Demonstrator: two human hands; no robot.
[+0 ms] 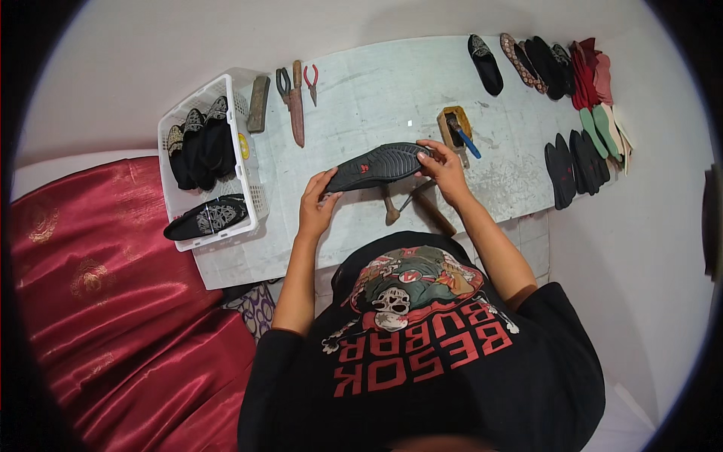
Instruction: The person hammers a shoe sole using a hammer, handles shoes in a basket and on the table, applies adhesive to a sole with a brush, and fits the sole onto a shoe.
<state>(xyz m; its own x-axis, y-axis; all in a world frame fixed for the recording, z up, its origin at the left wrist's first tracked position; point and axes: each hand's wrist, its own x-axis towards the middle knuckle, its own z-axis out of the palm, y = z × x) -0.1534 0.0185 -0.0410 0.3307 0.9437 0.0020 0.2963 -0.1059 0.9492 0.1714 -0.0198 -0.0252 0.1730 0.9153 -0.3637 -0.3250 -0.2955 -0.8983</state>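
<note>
A black shoe (376,167) is held over the table (354,90) with its ridged sole facing up; a small red mark shows on the sole. My left hand (318,202) grips its left end, thumb at the near edge and fingers along the far side. At the other end, my right hand (446,172) is closed round the sole's edge. Just below the shoe lie a hammer (392,214) with its handle partly hidden, a thin tool, and a brown wooden piece (435,217).
On the left, a white basket (260,197) holds several black embroidered shoes (220,143). Scissors (283,81), a sheathed knife (297,113) and red-handled pliers (312,84) lie beyond. A yellow container (444,120) with a blue-handled brush (468,142), shoes (486,66) and black soles (561,172) sit right.
</note>
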